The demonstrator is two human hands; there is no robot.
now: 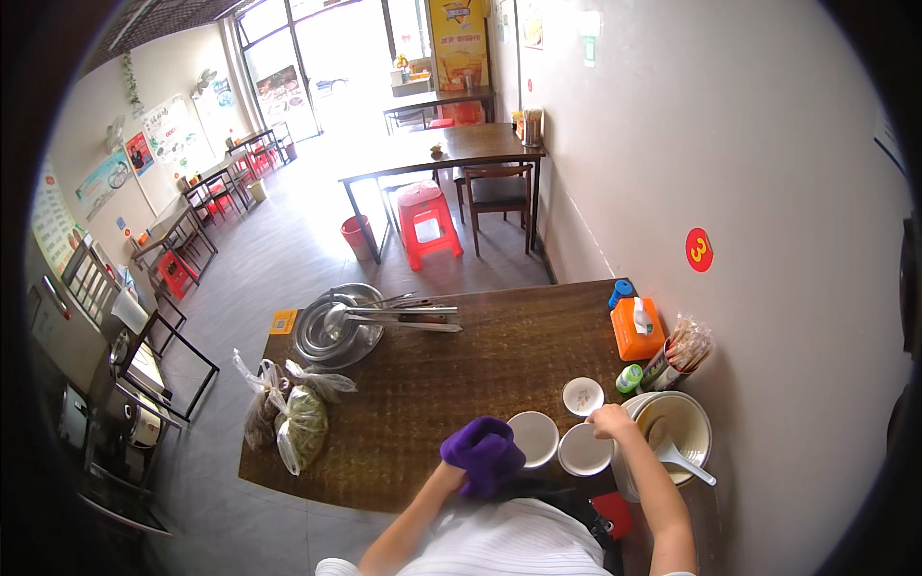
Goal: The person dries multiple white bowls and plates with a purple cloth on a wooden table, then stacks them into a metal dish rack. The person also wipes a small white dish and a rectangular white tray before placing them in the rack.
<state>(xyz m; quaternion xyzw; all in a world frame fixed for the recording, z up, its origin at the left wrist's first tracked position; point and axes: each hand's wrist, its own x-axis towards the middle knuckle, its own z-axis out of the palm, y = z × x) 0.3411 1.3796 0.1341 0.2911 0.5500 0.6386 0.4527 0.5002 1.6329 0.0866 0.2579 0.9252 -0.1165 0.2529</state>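
My left hand (451, 476) is closed around a bunched purple cloth (484, 453) above the front of the dark wooden table (425, 389). Right of the cloth sits a round white bowl (534, 438), and a second white bowl (585, 452) stands beside it. With its fingers bent, my right hand (611, 421) pinches the far rim of that second bowl; the fingertips are partly hidden. A smaller white bowl (583, 397) with a faint pattern inside lies just beyond. Under my right forearm, a stack of large cream bowls (693, 417) holds a white spoon (686, 462).
Along the wall stand an orange tissue box (627, 340), a green-capped container (629, 377) and a holder of wrapped chopsticks (688, 345). Metal basins (306, 344) with ladles (403, 312) occupy the far left. Tied plastic bags (302, 425) rest at the left edge. A red stool (430, 223) stands beyond.
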